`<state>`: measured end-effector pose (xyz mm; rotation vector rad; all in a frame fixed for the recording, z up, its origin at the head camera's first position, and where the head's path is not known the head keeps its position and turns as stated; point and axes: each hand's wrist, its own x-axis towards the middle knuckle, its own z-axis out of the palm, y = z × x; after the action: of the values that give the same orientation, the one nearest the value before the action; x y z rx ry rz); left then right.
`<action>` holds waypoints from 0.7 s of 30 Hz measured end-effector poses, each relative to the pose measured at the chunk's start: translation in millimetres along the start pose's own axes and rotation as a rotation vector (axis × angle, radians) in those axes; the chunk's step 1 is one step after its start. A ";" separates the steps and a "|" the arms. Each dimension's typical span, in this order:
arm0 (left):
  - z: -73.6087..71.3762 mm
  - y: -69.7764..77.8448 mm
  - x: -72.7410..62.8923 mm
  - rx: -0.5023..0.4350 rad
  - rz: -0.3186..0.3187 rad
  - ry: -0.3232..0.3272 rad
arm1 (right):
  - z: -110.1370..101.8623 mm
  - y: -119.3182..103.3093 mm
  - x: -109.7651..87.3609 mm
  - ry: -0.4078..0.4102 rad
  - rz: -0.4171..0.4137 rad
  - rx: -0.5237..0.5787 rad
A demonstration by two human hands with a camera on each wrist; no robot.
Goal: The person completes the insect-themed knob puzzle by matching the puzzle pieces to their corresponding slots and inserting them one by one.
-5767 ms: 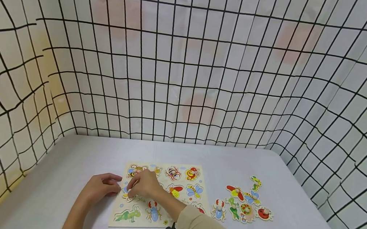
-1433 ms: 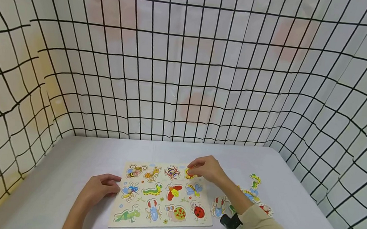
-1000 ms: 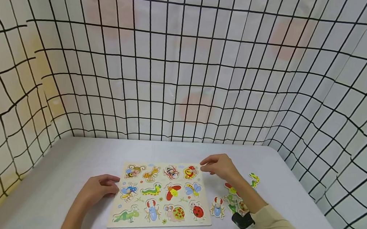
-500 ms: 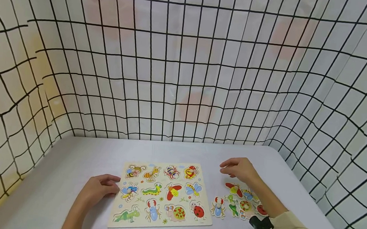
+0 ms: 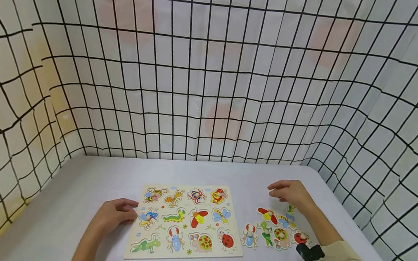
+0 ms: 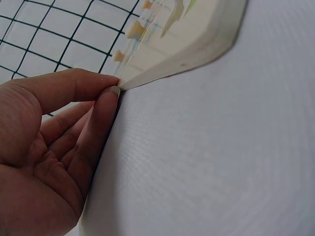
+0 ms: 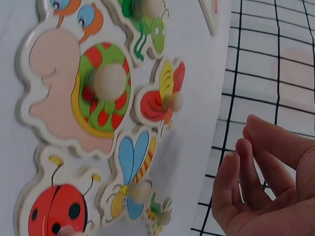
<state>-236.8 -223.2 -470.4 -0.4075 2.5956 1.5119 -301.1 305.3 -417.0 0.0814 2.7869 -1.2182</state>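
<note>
A wooden insect puzzle board (image 5: pixel 185 228) lies on the table. My left hand (image 5: pixel 112 217) rests at its left edge; in the left wrist view the fingertips (image 6: pixel 110 83) touch the board's side. Several knobbed pieces, among them the bee (image 5: pixel 155 195) and the spider (image 5: pixel 197 196), sit in the board. My right hand (image 5: pixel 291 193) hangs with loosely bent fingers and holds nothing, over the back of the loose pieces, partly hiding the caterpillar (image 5: pixel 291 209). Nearby lie the dragonfly (image 5: pixel 287 221), red-winged firefly (image 5: pixel 268 215), snail (image 7: pixel 54 83) and ladybug (image 7: pixel 56 211).
A loose grasshopper piece (image 5: pixel 265 235) and stag beetle piece (image 5: pixel 250 236) lie just right of the board. White cloth covers the table (image 5: pixel 108 171). Black grid netting (image 5: pixel 213 85) over white sheeting stands at the back and both sides.
My right hand has let go of the round red-and-yellow insect at the board's top right and moved right, over the loose pieces. The mosquito-like piece now sits in the board. My left hand stays put.
</note>
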 end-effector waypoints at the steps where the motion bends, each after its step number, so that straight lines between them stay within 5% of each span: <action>1: 0.1 -0.2 -0.1 0.001 0.002 0.001 | -2.2 2.3 0.6 0.002 0.006 0.001; 21: -0.3 1.0 -2.1 -0.005 0.005 -0.004 | -28.7 52.3 1.9 0.022 0.089 0.053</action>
<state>-235.1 -222.6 -468.9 -0.3989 2.5925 1.5192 -300.4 361.8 -436.0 0.2219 2.7376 -1.2768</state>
